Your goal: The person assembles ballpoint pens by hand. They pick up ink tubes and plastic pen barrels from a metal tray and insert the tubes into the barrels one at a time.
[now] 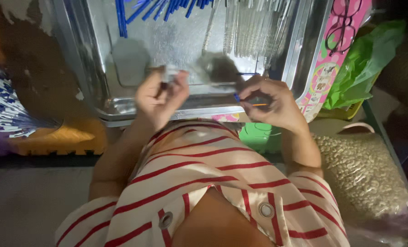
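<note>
Left hand (pixel 160 96) fingers pinched shut on small clear piece (pixel 170 73), blurred; right hand (pixel 270 103) fingers closed on thin pen refill (pixel 254 103), both over near edge of metal tray (pixel 121 110) w/ blue pens (pixel 140 9)

hands 2: left hand (pixel 160 98), right hand (pixel 270 103) | steel tray (pixel 121 107) 1 | green bag (pixel 364 68) 1 | blue pen barrels (pixel 140 11) many, uncountable

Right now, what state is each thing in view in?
Left hand: raised, pinching a small clear piece, blurred.
Right hand: closed on a thin refill with a blue end.
Metal tray: open, blue caps and clear tubes lying loose inside.
Green bag: crumpled.
</note>
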